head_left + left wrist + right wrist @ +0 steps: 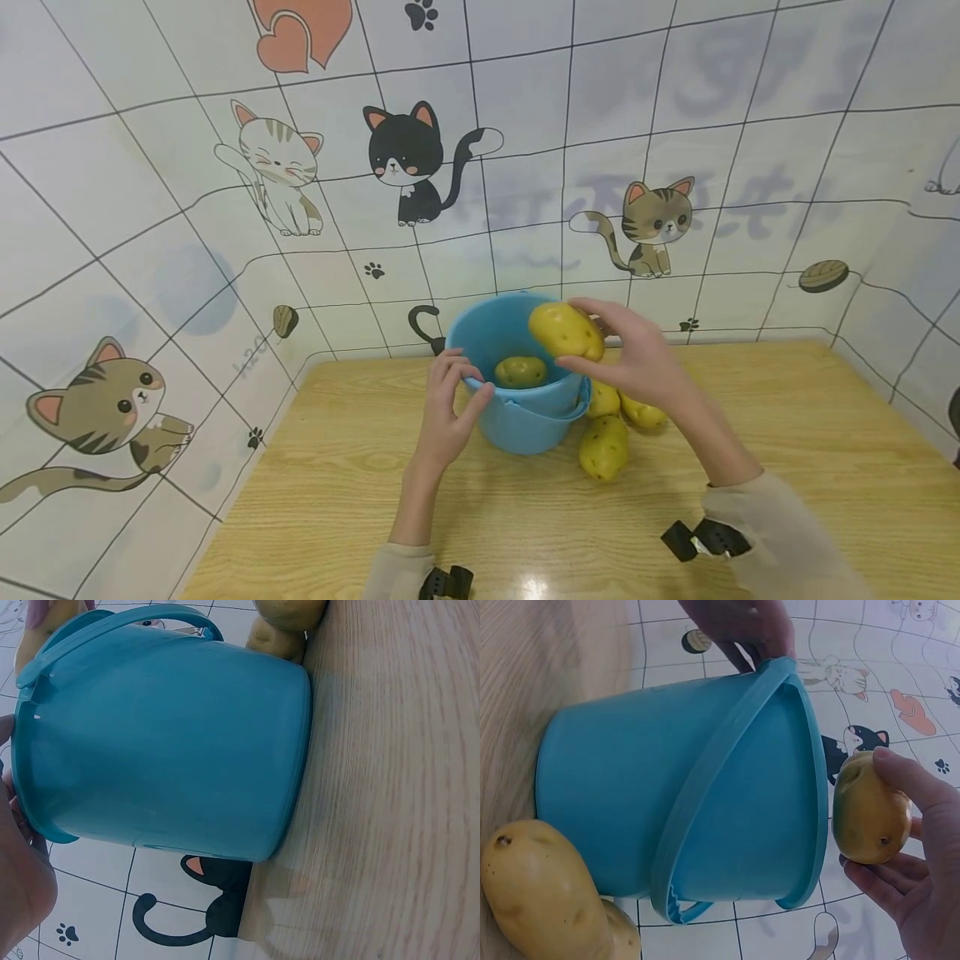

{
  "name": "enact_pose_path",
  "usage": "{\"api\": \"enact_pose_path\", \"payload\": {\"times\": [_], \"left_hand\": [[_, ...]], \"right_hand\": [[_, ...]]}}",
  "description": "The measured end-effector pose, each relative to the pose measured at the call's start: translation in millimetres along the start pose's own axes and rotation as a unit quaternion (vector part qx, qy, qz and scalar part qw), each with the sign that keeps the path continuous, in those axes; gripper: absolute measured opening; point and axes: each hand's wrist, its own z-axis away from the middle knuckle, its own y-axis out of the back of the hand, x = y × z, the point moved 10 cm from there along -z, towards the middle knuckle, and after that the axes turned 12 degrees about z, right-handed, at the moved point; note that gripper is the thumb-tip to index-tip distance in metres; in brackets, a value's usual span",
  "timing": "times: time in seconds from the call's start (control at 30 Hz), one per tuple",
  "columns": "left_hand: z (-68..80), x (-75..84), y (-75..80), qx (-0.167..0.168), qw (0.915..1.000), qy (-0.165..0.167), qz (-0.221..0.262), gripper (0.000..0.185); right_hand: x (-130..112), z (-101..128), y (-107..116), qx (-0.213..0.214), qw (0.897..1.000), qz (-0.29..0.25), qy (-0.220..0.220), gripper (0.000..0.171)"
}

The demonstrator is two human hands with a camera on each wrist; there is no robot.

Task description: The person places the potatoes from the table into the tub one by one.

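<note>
A blue bucket (525,425) stands upright on the wooden table, its handle folded down at the front right. One potato (521,372) lies inside it. My left hand (448,408) grips the bucket's left rim, fingers over the edge and thumb at the front. Above the right side of the opening, my right hand (633,350) holds a yellow potato (564,331) between thumb and fingers. The right wrist view shows this potato (870,810) just off the rim.
Several more potatoes lie on the table (337,492) against the bucket's right side, the front potato (603,448) nearest me. Behind the table rises a wall (525,225) with a grid pattern and cartoon cats.
</note>
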Motion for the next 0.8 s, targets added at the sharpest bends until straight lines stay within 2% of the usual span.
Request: {"api": "enact_pose_path", "payload": {"times": [0.27, 0.43, 0.67, 0.8], "left_hand": [[0.4, -1.5, 0.1, 0.003, 1.0, 0.001, -0.008, 0.008], [0.3, -2.0, 0.2, 0.004, 1.0, 0.006, -0.005, 0.008], [-0.5, 0.9, 0.2, 0.004, 1.0, -0.004, -0.004, 0.009], [-1.0, 1.0, -0.4, 0.005, 1.0, -0.002, -0.006, 0.01]], "right_hand": [[-9, -7, -14, -0.004, 1.0, -0.007, 0.028, 0.073], [-10, -7, -21, -0.007, 0.999, -0.009, 0.03, 0.07], [-8, -4, -23, 0.008, 0.999, -0.034, 0.027, 0.048], [-8, -2, -21, 0.02, 0.998, -0.04, 0.033, 0.043]]}}
